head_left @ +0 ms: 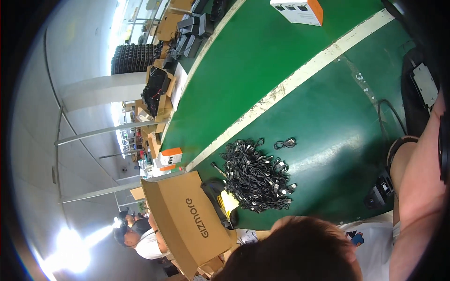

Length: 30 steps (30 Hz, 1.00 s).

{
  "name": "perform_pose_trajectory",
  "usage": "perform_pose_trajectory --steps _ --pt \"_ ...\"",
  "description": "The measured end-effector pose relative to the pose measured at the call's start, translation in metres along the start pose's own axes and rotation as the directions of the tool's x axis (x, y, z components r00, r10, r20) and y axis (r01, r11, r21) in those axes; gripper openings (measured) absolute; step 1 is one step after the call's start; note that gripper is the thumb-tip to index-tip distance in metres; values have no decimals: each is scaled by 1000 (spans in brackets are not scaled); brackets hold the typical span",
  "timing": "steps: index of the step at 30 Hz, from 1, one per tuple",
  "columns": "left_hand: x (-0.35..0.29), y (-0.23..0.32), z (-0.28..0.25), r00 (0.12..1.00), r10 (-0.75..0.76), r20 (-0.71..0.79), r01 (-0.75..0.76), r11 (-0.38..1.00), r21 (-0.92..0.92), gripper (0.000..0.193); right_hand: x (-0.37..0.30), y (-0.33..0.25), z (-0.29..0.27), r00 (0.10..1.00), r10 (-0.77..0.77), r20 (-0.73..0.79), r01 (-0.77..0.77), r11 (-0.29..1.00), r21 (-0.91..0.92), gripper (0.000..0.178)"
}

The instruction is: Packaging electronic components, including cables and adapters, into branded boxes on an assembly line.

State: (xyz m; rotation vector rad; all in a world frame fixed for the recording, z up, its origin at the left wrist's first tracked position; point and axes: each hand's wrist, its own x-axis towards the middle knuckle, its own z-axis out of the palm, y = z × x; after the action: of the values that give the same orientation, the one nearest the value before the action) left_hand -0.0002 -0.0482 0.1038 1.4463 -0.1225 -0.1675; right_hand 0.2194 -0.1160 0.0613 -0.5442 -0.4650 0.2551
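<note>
Neither of my hands can be made out. At the right edge a bare forearm (419,196) passes close by, and behind it is another stretch of arm with a brown band (398,147); whose arms they are I cannot tell. A large heap of coiled black cables (255,178) with light plug ends lies on the green tabletop (318,136). One small coiled cable (285,143) lies apart beside the heap. Near the forearm sits a black device (379,192). Above it a dark cord (391,112) curves over the table toward a pale flat plate (424,84).
An open cardboard box (180,220) stands left of the cables, beside a black bag (215,192) with yellow in it. A dark-haired head (300,253) fills the bottom. A white-and-orange box (300,11) stands at the top. Another person (150,243) is at lower left.
</note>
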Motion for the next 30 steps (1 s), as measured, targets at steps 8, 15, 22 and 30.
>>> perform_pose_trajectory --steps 8,15,22,30 --pt "20 115 -15 927 356 115 -338 664 667 59 9 -11 -7 982 66 176 -64 998 -18 33" --pt "19 29 -55 720 637 276 -587 345 733 57 35 3 -26 873 -159 462 192 981 -25 32" --pt "36 -57 -49 445 849 284 -597 46 801 54 52 2 -43 647 -172 743 254 967 2 31" --pt "26 -72 -28 364 929 74 -505 130 853 50 30 5 -29 616 30 787 71 993 -93 30"
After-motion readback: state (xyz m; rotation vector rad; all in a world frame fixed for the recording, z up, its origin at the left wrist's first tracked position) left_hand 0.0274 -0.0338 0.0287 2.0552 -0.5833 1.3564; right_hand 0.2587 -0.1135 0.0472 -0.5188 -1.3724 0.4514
